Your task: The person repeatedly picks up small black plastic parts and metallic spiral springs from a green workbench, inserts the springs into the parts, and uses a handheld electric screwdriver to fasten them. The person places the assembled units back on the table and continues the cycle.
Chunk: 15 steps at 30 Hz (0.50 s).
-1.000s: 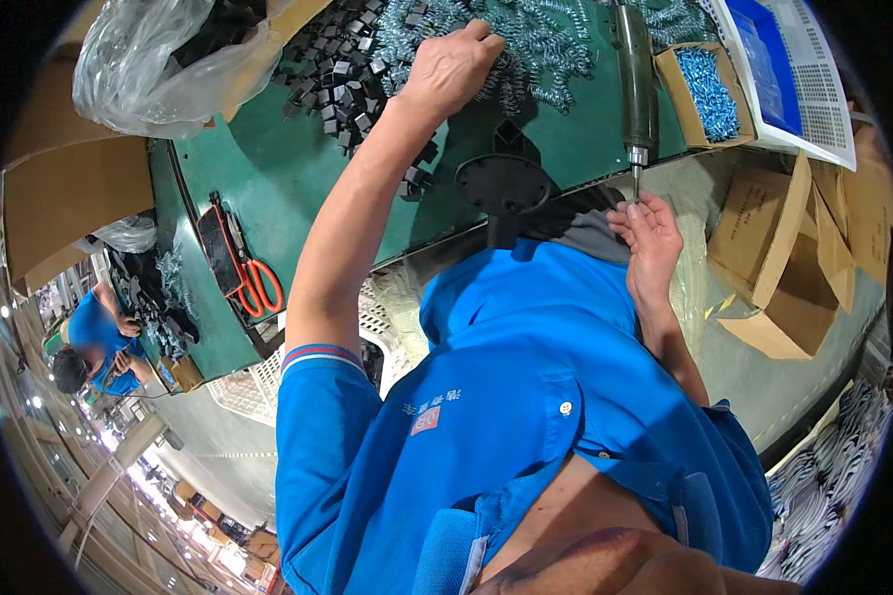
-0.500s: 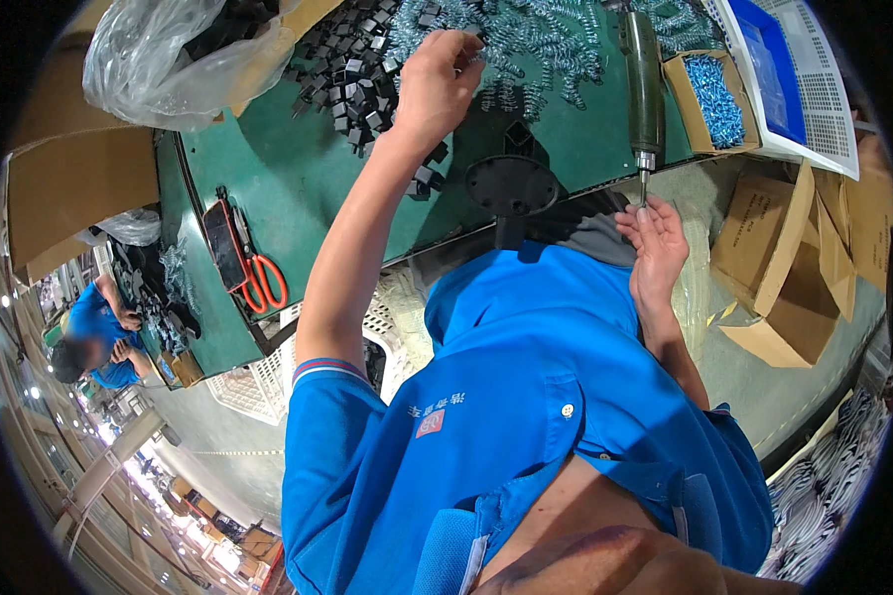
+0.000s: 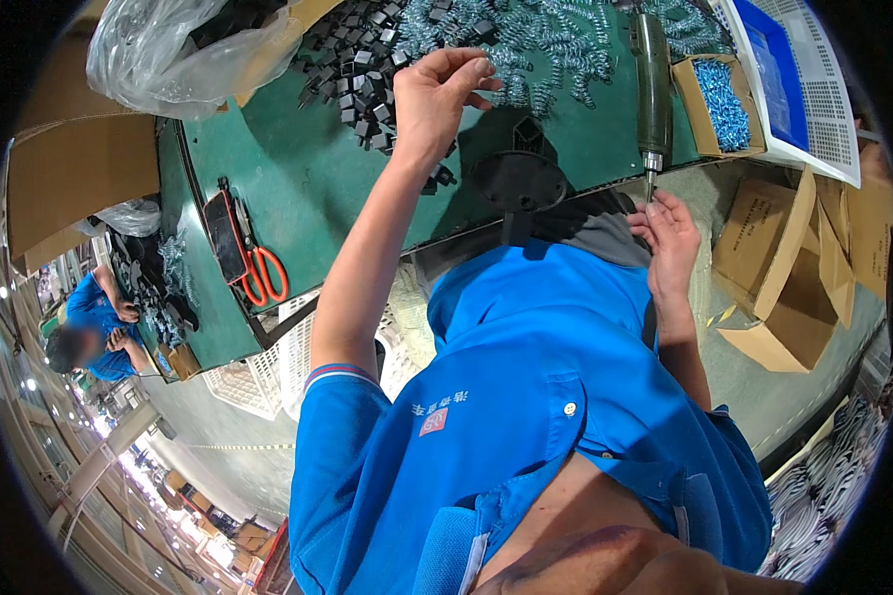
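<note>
My left hand is raised over the bench beside a heap of coil springs. Its thumb and forefinger are pinched together; whatever lies between them is too small to name. Below the tip of a dark green power screwdriver, my right hand has its fingertips closed at the end of the bit. Anything held there is hidden by the fingers. Between my hands, at the bench edge, rests a black part with a round plate and a square tube.
Black plastic blocks are heaped left of the springs. A box of screws stands by a white basket at right. Scissors and a phone lie at left. Open cartons sit low right; another person works far left.
My left hand has drawn back slightly from the springs toward me, its fingers now pinched. My right hand has shifted a little to the right, along with the screwdriver's tip.
</note>
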Motion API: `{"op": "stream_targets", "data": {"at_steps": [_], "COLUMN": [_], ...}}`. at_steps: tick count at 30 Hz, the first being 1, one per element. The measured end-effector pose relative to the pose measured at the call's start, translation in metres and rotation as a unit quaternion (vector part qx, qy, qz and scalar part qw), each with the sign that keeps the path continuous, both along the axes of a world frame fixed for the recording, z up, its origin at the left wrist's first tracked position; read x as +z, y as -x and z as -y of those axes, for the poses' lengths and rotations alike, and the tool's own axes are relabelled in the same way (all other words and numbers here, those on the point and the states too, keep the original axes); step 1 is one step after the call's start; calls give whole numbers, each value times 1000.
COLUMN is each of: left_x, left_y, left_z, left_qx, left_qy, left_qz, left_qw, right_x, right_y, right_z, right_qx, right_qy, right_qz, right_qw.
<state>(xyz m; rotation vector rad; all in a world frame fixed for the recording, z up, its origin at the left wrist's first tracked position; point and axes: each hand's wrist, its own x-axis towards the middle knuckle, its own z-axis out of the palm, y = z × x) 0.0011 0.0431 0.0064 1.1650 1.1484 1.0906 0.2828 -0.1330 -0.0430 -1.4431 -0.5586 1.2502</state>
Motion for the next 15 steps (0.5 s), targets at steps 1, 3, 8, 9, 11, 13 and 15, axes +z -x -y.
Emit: {"op": "stream_targets", "data": {"at_steps": [1, 3, 8, 9, 11, 13, 15], "left_x": [2, 5, 8, 10, 11, 13, 16], "left_y": [0, -1, -6, -9, -16, -20, -20], "left_z": [4, 13, 36, 40, 49, 58, 64], "left_qx": [5, 13, 35, 38, 35, 22, 62], "left_qy": [-13, -40, -101, -114, -123, -142, -256], "left_qz": [8, 20, 40, 37, 35, -78, -221], "left_qw": [1000, 999, 993, 992, 991, 987, 939], "right_x": [2, 12, 61, 80, 86, 72, 59], "right_y": [-6, -17, -1, 17, 46, 76, 96], "right_z": [-3, -9, -51, -63, -92, -117, -127], "right_qx": [25, 58, 50, 66, 198, 252, 255], "right_qy": [1, 15, -111, -120, -131, -95, -103], "right_qz": [38, 149, 262, 216, 99, -13, -104], "right_qw": [999, 987, 957, 967, 966, 963, 956]}}
